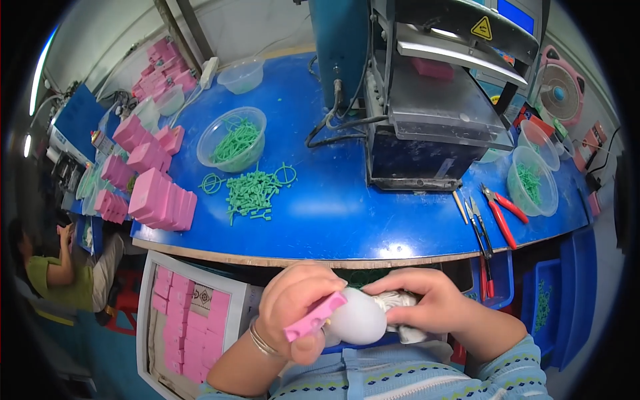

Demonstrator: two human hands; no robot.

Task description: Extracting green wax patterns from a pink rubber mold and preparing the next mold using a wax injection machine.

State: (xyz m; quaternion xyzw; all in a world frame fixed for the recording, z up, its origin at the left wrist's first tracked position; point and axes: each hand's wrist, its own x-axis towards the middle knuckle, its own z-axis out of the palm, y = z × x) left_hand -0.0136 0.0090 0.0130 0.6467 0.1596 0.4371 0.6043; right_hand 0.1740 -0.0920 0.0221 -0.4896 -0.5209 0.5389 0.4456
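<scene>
Both hands work below the tabletop's (320, 220) near edge.
Left hand (297, 310) pinches a pink block (315, 317) against a white rounded piece (359, 316); right hand (427, 303) clutches a crumpled cloth (400, 301), seemingly for wiping.

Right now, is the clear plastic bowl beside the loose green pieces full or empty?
Partly full: the clear plastic bowl holds a tangle of green plastic pieces that sits below its rim.

Glossy blue workbench with pale wooden edge (333, 220), loose heap of small green plastic pieces (252, 192), clear plastic bowl of green pieces (232, 139), stacks of pink rectangular blocks (162, 200), dark metal press machine (433, 100), red-handled pliers (501, 212), empty clear bowl (241, 75)
</scene>
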